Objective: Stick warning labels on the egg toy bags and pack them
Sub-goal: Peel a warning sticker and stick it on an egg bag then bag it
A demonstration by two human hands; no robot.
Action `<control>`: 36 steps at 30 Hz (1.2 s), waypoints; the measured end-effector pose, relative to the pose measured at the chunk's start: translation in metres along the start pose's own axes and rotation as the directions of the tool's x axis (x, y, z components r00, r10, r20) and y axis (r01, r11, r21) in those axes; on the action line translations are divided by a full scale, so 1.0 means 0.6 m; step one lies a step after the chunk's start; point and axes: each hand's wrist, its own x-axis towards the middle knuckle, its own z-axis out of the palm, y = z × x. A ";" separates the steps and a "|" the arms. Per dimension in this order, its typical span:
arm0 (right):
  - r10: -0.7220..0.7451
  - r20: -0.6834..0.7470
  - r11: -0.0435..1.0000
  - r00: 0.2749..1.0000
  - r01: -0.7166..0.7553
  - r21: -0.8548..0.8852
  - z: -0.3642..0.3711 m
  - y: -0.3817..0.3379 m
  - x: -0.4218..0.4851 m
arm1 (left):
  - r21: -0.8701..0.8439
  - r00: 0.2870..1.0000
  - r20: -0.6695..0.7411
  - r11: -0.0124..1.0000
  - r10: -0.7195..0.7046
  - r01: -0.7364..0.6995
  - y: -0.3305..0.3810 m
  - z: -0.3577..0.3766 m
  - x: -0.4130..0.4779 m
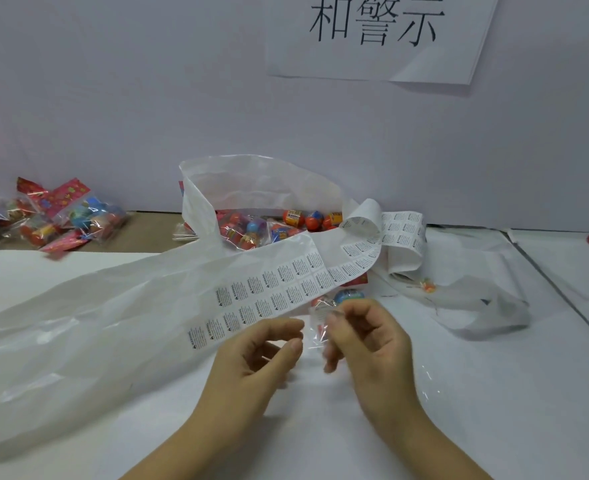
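Nearest me, the right hand pinches the clear egg toy bag by its edge, with the eggs just beyond its fingertips. The left hand is just beside it, fingers curled; I cannot tell if it holds a label. Just past the left knuckles runs the label strip, slanting away rightward and nearer that hand. Beyond lies the unlabelled pile.
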 end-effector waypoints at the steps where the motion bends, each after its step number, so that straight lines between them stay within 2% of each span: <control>1: -0.048 -0.079 0.999 0.996 0.047 -0.021 -0.007 -0.002 0.008 | 0.015 1.000 -0.014 1.000 -0.016 0.016 -0.003 -0.001 0.001; 3: -0.152 -0.201 0.971 0.968 0.108 -0.214 -0.028 -0.006 0.029 | 0.043 0.998 -0.034 0.998 -0.044 0.045 -0.006 -0.004 0.006; 4: -0.144 -0.205 0.938 0.968 0.068 -0.340 -0.039 -0.008 0.038 | 0.053 0.997 -0.038 0.996 -0.069 0.071 -0.008 -0.005 0.009; 7: 0.106 -0.139 0.786 0.985 -0.168 -0.595 -0.056 0.000 0.056 | 0.070 0.986 -0.001 0.984 -0.167 0.166 -0.010 -0.011 0.019; 9: 0.173 -0.086 0.727 0.981 -0.186 -0.661 -0.052 0.004 0.053 | 0.065 0.975 0.060 0.976 -0.213 0.209 -0.005 -0.018 0.028; 12: 0.176 -0.081 0.848 0.981 -0.192 -0.495 -0.044 0.001 0.046 | -0.017 0.954 0.117 0.960 -0.276 0.279 0.008 -0.029 0.034; 14: 0.109 -0.095 0.891 0.990 -0.140 -0.431 -0.037 -0.010 0.048 | -0.078 0.951 0.099 0.950 -0.294 0.302 0.014 -0.030 0.034; 17: -0.007 -0.049 0.912 0.999 -0.014 -0.411 -0.027 -0.045 0.048 | -0.129 0.958 0.066 0.950 -0.279 0.286 0.023 -0.024 0.030; 21: -0.080 0.073 0.925 0.994 0.102 -0.366 -0.036 -0.101 0.043 | -0.221 0.952 0.156 0.930 -0.263 0.293 0.043 -0.016 0.018; 23: -0.164 0.077 0.875 0.983 0.181 -0.449 -0.043 -0.126 0.041 | -0.192 0.963 0.123 0.946 -0.242 0.262 0.055 -0.017 0.016; 24: -0.256 0.045 0.847 0.966 0.247 -0.470 -0.047 -0.133 0.041 | -0.176 0.969 0.087 0.954 -0.232 0.244 0.060 -0.018 0.018; 27: -0.521 0.028 0.744 0.853 0.470 -0.475 -0.035 -0.141 0.039 | -0.213 0.970 0.101 0.947 -0.223 0.240 0.077 -0.018 0.019; 29: -0.619 0.155 0.614 0.770 0.598 -0.516 -0.006 -0.127 0.032 | -0.378 0.958 0.198 0.885 -0.207 0.270 0.089 -0.011 0.015; 31: -0.647 0.349 0.444 0.678 0.707 -0.551 0.027 -0.105 0.017 | -0.550 0.950 0.279 0.788 -0.140 0.277 0.097 0.000 0.012; 32: -0.626 0.443 0.383 0.642 0.748 -0.542 0.037 -0.087 0.007 | -0.588 0.958 0.272 0.771 -0.096 0.244 0.098 0.005 0.010; 33: -0.583 0.516 0.379 0.628 0.772 -0.511 0.041 -0.067 -0.002 | -0.602 0.970 0.228 0.772 -0.082 0.206 0.098 0.008 0.008; 34: -0.537 0.546 0.445 0.643 0.766 -0.464 0.040 -0.052 -0.008 | -0.601 0.982 0.160 0.780 -0.100 0.177 0.094 0.009 0.010; 35: -0.500 0.529 0.565 0.685 0.722 -0.400 0.038 -0.043 -0.014 | -0.594 0.986 0.092 0.786 -0.142 0.169 0.091 0.009 0.011; 36: -0.497 0.466 0.666 0.732 0.666 -0.336 0.033 -0.035 -0.018 | -0.592 0.982 0.049 0.787 -0.180 0.174 0.082 0.006 0.015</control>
